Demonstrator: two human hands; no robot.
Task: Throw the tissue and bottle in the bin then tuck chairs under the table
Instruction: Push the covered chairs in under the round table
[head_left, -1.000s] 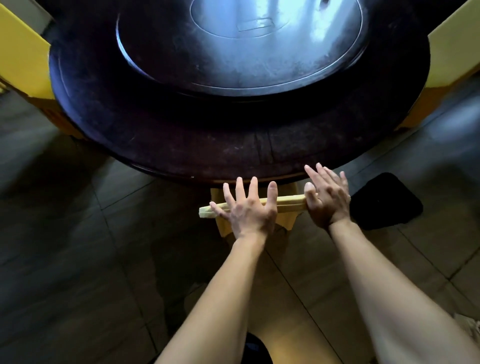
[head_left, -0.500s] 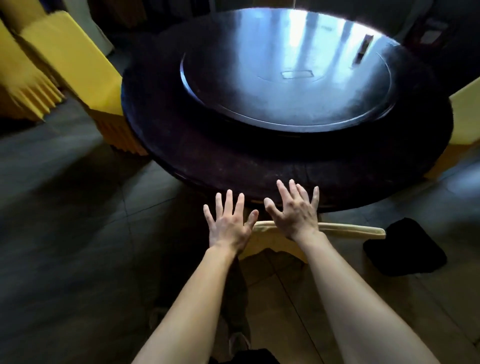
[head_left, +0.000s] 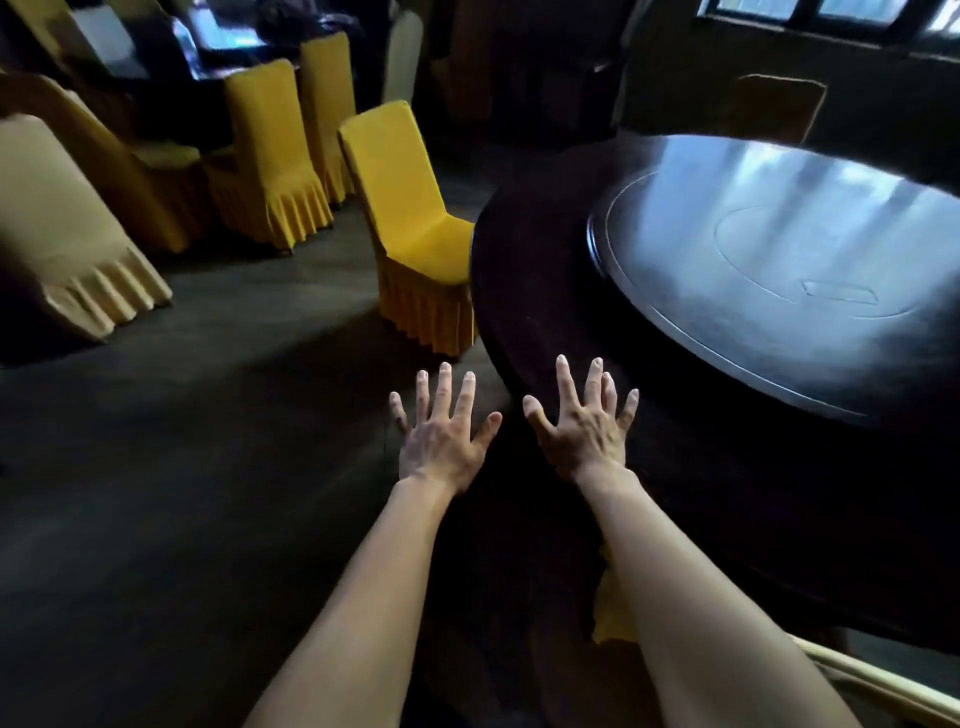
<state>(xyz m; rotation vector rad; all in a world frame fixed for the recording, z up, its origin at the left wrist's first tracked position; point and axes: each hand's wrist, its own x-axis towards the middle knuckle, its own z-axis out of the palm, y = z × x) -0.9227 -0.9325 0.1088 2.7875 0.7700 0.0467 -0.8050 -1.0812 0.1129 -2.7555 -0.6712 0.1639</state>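
A dark round table (head_left: 545, 291) with a glossy turntable (head_left: 789, 270) fills the right side. A yellow-covered chair (head_left: 410, 228) stands at its left edge, seat partly under the rim. Below my right forearm, a sliver of another yellow chair (head_left: 613, 618) shows beneath the table, with its pale back edge (head_left: 883, 686) at bottom right. My left hand (head_left: 441, 436) is open over the floor, fingers spread, holding nothing. My right hand (head_left: 584, 428) is open too, over the table's near edge. No tissue, bottle or bin is in view.
Several more yellow-covered chairs (head_left: 265, 156) stand in a group at the back left, and a paler covered chair (head_left: 62, 234) at the far left. Dark tiled floor (head_left: 182, 467) lies between them and the table. Windows (head_left: 831, 10) sit at the top right.
Both hands have come off the chair back they were pressing at the table's edge. The view has swung left and up, bringing the chair at the table's left side into sight.
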